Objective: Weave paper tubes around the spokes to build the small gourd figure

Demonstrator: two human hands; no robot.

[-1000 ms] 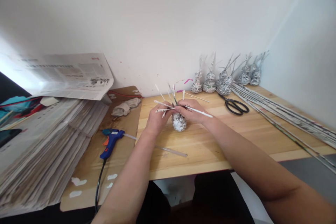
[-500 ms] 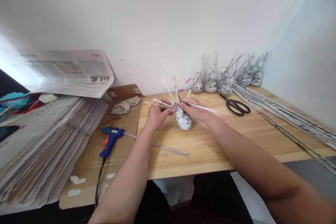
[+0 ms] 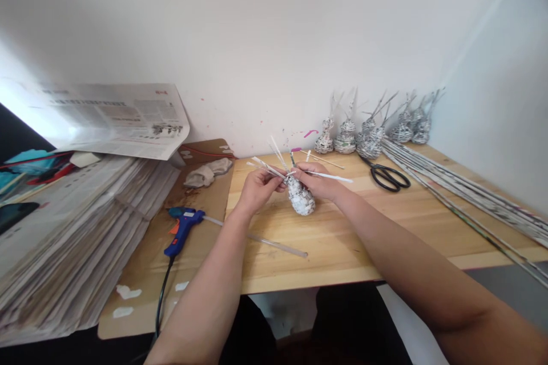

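Note:
Between my hands is a small gourd-shaped piece woven from rolled newspaper strips (image 3: 302,199), its round end tilted down toward me and to the right. Several paper sticks fan out from its narrow end. My left hand (image 3: 262,185) pinches paper sticks at the neck, thumb and fingers together. My right hand (image 3: 317,179) is closed round the other side of the neck, with a white stick poking out past it to the right. The fingertips partly hide the neck.
Several woven paper gourds (image 3: 347,140) stand along the wall. Black scissors (image 3: 389,177) and long paper sticks (image 3: 466,194) lie to the right. A blue glue gun (image 3: 183,234) rests on cardboard at left, beside a newspaper stack (image 3: 98,239) and a glove (image 3: 208,173).
The woven piece has dipped slightly, and its upright sticks have shifted a little in angle. Both hands keep hold at the neck. The whole view has shifted slightly.

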